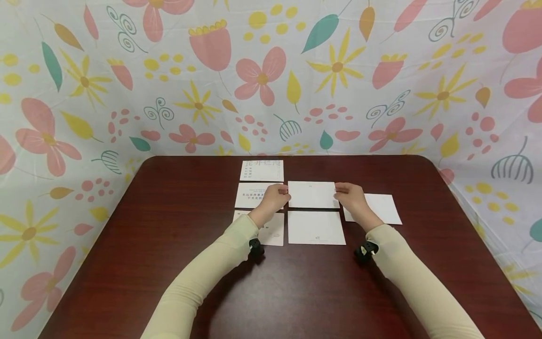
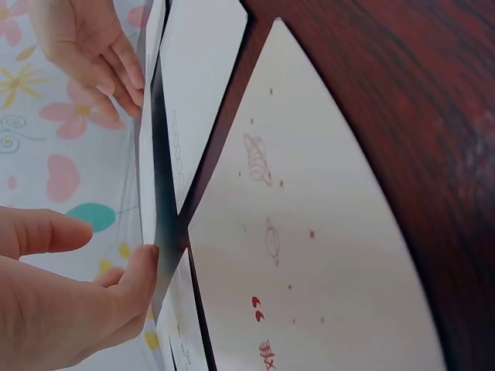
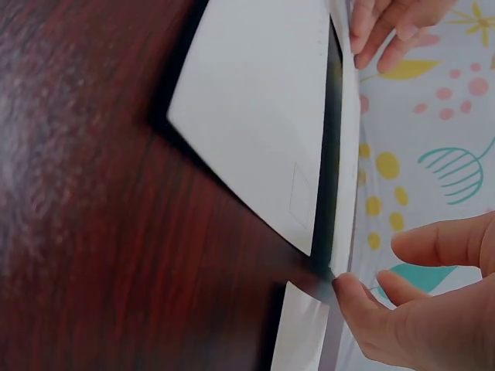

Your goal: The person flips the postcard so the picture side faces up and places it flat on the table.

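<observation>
A blank-looking white card (image 1: 313, 195) lies in the middle of the table between both hands. My left hand (image 1: 274, 200) touches its left edge with the fingertips, and the thumb stands apart from the card in the left wrist view. At the right edge, fingertips of my right hand (image 1: 353, 200) touch the card, with the thumb likewise raised off it in the right wrist view. Under the left hand and wrist, a printed card (image 1: 250, 194) and a lower card with red print (image 2: 309, 216) are partly covered. Just below the middle card lies another white card (image 1: 316, 228).
A further printed card (image 1: 261, 170) lies at the far end of the left column. Beside the right hand is a tilted white card (image 1: 384, 208), partly covered by that hand. The dark wooden table (image 1: 169, 212) meets a flowered cloth (image 1: 262, 80) behind.
</observation>
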The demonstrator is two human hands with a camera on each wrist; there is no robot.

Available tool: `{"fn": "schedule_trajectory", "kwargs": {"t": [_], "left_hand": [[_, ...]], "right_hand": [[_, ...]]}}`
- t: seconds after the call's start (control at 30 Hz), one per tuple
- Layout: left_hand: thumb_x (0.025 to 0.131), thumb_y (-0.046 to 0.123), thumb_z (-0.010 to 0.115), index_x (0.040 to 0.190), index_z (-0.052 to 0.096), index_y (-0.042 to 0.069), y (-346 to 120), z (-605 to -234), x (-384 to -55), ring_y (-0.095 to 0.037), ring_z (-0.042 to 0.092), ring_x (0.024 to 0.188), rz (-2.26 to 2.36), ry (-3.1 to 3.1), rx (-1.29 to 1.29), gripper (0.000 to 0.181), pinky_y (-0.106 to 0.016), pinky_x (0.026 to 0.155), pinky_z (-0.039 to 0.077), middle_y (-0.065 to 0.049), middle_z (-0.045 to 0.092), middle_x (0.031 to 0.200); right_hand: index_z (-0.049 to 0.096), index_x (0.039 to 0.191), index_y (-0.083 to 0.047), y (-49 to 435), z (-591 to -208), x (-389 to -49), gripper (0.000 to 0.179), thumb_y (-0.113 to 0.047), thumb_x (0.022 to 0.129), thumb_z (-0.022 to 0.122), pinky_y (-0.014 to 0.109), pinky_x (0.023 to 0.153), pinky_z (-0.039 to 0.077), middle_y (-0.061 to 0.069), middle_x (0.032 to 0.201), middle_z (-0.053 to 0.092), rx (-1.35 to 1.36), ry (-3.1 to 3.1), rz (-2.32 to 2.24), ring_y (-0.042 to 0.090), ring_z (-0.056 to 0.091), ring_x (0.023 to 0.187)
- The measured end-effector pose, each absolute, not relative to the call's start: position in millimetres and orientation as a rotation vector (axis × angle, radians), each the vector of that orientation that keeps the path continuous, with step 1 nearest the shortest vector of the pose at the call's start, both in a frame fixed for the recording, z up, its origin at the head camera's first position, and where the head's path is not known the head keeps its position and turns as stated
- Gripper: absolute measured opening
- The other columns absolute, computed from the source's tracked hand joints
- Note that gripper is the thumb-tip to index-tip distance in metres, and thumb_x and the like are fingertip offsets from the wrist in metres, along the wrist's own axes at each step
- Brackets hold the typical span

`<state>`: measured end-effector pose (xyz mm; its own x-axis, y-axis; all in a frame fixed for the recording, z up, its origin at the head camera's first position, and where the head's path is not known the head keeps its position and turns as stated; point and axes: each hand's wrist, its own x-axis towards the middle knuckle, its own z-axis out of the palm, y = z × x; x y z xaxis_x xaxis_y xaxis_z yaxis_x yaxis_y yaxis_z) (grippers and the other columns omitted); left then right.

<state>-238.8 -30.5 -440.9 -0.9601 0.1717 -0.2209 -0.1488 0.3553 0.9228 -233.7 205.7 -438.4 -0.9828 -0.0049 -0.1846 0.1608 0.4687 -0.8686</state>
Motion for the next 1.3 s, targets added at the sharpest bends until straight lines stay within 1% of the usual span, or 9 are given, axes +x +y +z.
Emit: {"fn": "schedule_trajectory", "kwargs": {"t": [0.17, 0.4, 0.53, 0.63, 0.8, 0.87, 0.97, 1.13, 1.3], "left_hand": [[0.093, 0.006, 0.055, 0.133, 0.051, -0.006, -32.2, -440.8, -239.3, -0.030, 0.055, 0.115, 1.684, 2.324, -0.038, 0.041, -0.037, 0.094, 0.048, -0.017, 0.055, 0.125], [0.092, 0.004, 0.057, 0.134, 0.049, -0.008, -34.0, -443.7, -241.4, -0.030, 0.056, 0.114, 1.721, 2.308, -0.066, 0.044, -0.037, 0.094, 0.048, -0.018, 0.058, 0.121], [0.092, 0.002, 0.055, 0.131, 0.053, -0.006, -34.7, -442.9, -241.5, -0.029, 0.059, 0.107, 1.734, 2.324, -0.085, 0.040, -0.033, 0.088, 0.050, -0.018, 0.059, 0.117], [0.092, 0.002, 0.055, 0.126, 0.058, -0.005, -35.2, -443.3, -243.8, -0.025, 0.061, 0.098, 1.787, 2.313, -0.123, 0.034, -0.029, 0.083, 0.051, -0.016, 0.061, 0.109], [0.093, 0.002, 0.058, 0.116, 0.064, -0.005, -36.1, -445.7, -248.4, -0.016, 0.061, 0.084, 1.886, 2.273, -0.170, 0.025, -0.029, 0.081, 0.053, -0.012, 0.062, 0.097], [0.093, 0.001, 0.059, 0.113, 0.065, -0.006, -36.2, -446.2, -249.0, -0.015, 0.059, 0.080, 1.904, 2.271, -0.179, 0.022, -0.031, 0.081, 0.053, -0.011, 0.062, 0.094], [0.093, 0.002, 0.059, 0.111, 0.066, -0.005, -36.6, -446.9, -249.6, -0.013, 0.058, 0.077, 1.919, 2.279, -0.185, 0.020, -0.034, 0.082, 0.053, -0.010, 0.061, 0.090], [0.094, 0.004, 0.059, 0.109, 0.066, -0.004, -38.0, -446.8, -250.1, -0.015, 0.058, 0.079, 1.926, 2.278, -0.182, 0.019, -0.040, 0.086, 0.052, -0.010, 0.061, 0.092], [0.094, 0.005, 0.061, 0.107, 0.068, -0.003, -38.2, -445.7, -250.9, -0.019, 0.061, 0.084, 1.937, 2.283, -0.175, 0.018, -0.037, 0.086, 0.053, -0.011, 0.063, 0.096]], "right_hand": [[0.041, 0.139, 0.011, 204.2, -436.9, -231.7, 0.045, -0.002, 0.096, 0.048, 0.047, 0.103, 0.040, 0.030, 0.137, 0.046, 0.154, 2.559, -1.586, 0.039, 0.044, 0.127], [0.041, 0.140, 0.009, 204.7, -438.1, -231.9, 0.046, -0.002, 0.096, 0.049, 0.044, 0.104, 0.039, 0.029, 0.137, 0.046, 0.199, 2.519, -1.681, 0.038, 0.046, 0.126], [0.041, 0.140, 0.009, 205.3, -439.7, -232.7, 0.046, -0.002, 0.096, 0.049, 0.043, 0.105, 0.039, 0.027, 0.137, 0.047, 0.224, 2.508, -1.724, 0.037, 0.046, 0.126], [0.042, 0.140, 0.009, 204.3, -439.9, -232.7, 0.046, -0.001, 0.096, 0.050, 0.041, 0.105, 0.039, 0.027, 0.136, 0.048, 0.253, 2.482, -1.767, 0.036, 0.046, 0.126], [0.044, 0.139, 0.007, 202.2, -439.9, -233.3, 0.044, -0.001, 0.096, 0.051, 0.038, 0.105, 0.039, 0.026, 0.135, 0.049, 0.328, 2.417, -1.844, 0.033, 0.047, 0.125], [0.046, 0.138, 0.006, 202.2, -440.2, -234.3, 0.044, -0.001, 0.095, 0.052, 0.036, 0.103, 0.041, 0.025, 0.134, 0.050, 0.351, 2.409, -1.862, 0.030, 0.050, 0.122], [0.048, 0.137, 0.005, 202.5, -439.5, -235.0, 0.043, -0.001, 0.095, 0.054, 0.032, 0.098, 0.045, 0.023, 0.130, 0.053, 0.357, 2.411, -1.883, 0.022, 0.055, 0.112], [0.050, 0.135, 0.004, 204.2, -436.7, -234.4, 0.042, -0.001, 0.094, 0.056, 0.028, 0.094, 0.048, 0.018, 0.121, 0.056, 0.361, 2.406, -1.915, 0.007, 0.058, 0.094], [0.048, 0.135, 0.006, 206.4, -434.5, -233.7, 0.042, -0.002, 0.095, 0.057, 0.029, 0.093, 0.049, 0.010, 0.111, 0.058, 0.359, 2.376, -1.956, 0.004, 0.060, 0.088]]}}
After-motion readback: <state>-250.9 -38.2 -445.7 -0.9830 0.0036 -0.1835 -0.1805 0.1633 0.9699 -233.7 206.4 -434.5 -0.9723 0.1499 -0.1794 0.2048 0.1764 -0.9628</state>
